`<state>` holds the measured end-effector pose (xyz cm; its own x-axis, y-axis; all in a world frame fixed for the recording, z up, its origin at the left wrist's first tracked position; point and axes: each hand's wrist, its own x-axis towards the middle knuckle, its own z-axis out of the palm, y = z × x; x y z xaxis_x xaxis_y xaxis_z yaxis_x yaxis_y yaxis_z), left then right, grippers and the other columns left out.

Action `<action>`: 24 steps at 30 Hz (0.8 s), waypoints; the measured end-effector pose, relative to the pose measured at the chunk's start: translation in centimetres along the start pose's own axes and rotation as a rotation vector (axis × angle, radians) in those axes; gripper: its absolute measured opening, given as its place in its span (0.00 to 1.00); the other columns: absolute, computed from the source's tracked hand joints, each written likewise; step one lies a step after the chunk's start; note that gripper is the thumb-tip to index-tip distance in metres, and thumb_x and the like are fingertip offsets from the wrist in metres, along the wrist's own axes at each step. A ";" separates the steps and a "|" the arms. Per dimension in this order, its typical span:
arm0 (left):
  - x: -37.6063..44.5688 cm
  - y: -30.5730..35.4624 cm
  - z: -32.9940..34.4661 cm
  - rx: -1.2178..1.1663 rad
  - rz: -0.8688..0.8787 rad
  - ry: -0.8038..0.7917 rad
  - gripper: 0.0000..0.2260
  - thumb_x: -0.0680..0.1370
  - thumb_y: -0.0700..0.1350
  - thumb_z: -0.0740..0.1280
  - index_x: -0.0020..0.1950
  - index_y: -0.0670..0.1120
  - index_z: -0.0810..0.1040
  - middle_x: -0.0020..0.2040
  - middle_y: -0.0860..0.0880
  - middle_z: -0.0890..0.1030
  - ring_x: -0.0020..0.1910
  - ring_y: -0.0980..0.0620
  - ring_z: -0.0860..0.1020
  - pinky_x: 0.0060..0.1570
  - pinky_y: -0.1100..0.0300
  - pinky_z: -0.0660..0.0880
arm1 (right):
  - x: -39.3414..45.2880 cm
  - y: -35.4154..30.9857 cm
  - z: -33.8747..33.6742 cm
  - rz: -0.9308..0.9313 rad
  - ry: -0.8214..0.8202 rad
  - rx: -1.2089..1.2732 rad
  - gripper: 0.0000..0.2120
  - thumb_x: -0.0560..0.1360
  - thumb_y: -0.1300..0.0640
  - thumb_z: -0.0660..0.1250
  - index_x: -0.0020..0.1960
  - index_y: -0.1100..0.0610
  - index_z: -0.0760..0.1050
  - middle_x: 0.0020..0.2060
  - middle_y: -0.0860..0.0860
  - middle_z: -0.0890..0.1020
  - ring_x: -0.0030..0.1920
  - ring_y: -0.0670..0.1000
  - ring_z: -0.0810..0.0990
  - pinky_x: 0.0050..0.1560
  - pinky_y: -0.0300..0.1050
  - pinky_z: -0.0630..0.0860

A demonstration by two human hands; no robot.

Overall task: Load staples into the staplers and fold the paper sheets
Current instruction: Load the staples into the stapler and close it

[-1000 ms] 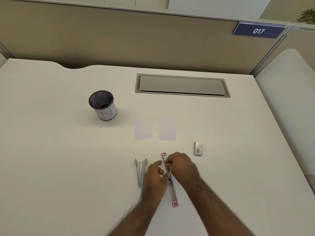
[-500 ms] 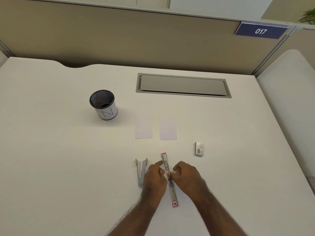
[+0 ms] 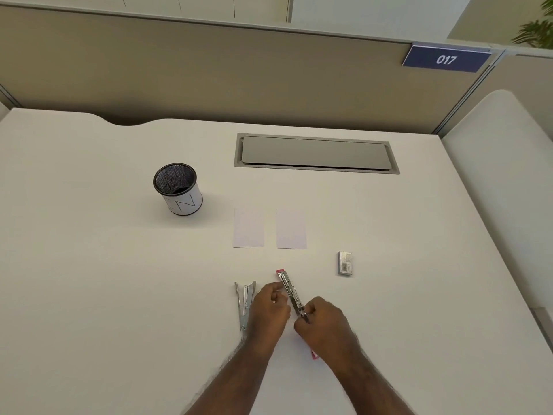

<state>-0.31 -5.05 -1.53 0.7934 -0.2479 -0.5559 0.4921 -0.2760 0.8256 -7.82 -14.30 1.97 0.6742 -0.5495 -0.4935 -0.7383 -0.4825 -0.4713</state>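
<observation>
Near the worktop's (image 3: 119, 295) front edge: my right hand (image 3: 324, 327) pinches the opened pink stapler (image 3: 291, 292), my left hand (image 3: 269, 310) steadies it with curled fingers.

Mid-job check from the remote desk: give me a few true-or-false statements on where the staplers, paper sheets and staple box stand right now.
1. Both hands are at the pink stapler. True: left hand and right hand are on it.
2. The silver stapler lies right of the pink one. False: it lies left, beside the left hand.
3. The two paper sheets lie flat, apart. True.
4. The staple box sits inside the mesh pen cup. False: it lies on the desk, right of the sheets.
</observation>
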 end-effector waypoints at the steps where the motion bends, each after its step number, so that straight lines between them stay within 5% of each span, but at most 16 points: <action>1: 0.0 0.3 0.0 -0.041 -0.009 -0.023 0.10 0.80 0.38 0.60 0.58 0.46 0.78 0.45 0.47 0.83 0.35 0.53 0.81 0.45 0.51 0.81 | 0.1 0.1 -0.3 -0.006 -0.003 0.044 0.05 0.68 0.50 0.64 0.41 0.49 0.72 0.35 0.46 0.79 0.30 0.46 0.78 0.33 0.45 0.78; 6: 0.3 1.2 -0.1 -0.372 -0.088 -0.124 0.07 0.79 0.38 0.65 0.57 0.41 0.75 0.46 0.43 0.84 0.43 0.48 0.82 0.46 0.54 0.82 | 0.1 0.4 -2.0 -0.020 -0.070 0.263 0.02 0.68 0.55 0.68 0.40 0.49 0.75 0.33 0.48 0.80 0.26 0.52 0.81 0.23 0.42 0.76; 11: 0.4 2.2 -0.4 -0.602 -0.161 -0.200 0.07 0.79 0.37 0.66 0.57 0.40 0.76 0.44 0.42 0.84 0.44 0.44 0.84 0.44 0.53 0.82 | 0.2 0.7 -3.6 -0.011 -0.147 0.337 0.03 0.70 0.52 0.72 0.44 0.47 0.80 0.36 0.47 0.81 0.27 0.45 0.77 0.27 0.39 0.75; 19: 0.2 3.1 -1.0 -0.566 -0.121 -0.252 0.03 0.78 0.36 0.67 0.50 0.40 0.80 0.36 0.45 0.83 0.40 0.46 0.84 0.41 0.55 0.82 | 0.1 1.6 -7.1 -0.016 -0.218 0.886 0.15 0.69 0.68 0.75 0.53 0.59 0.80 0.47 0.56 0.84 0.43 0.49 0.84 0.45 0.44 0.81; 24: -0.3 3.4 -1.1 -0.461 -0.082 -0.364 0.05 0.77 0.38 0.69 0.52 0.44 0.81 0.41 0.46 0.82 0.40 0.49 0.82 0.40 0.57 0.80 | 0.5 1.0 -7.1 -0.056 -0.195 0.968 0.12 0.72 0.66 0.72 0.55 0.58 0.80 0.47 0.59 0.85 0.43 0.51 0.84 0.44 0.44 0.81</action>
<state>1.51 -4.87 1.50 0.6129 -0.5677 -0.5496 0.7158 0.1042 0.6905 -8.32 -19.93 6.47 0.7632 -0.3794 -0.5231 -0.4284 0.3090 -0.8491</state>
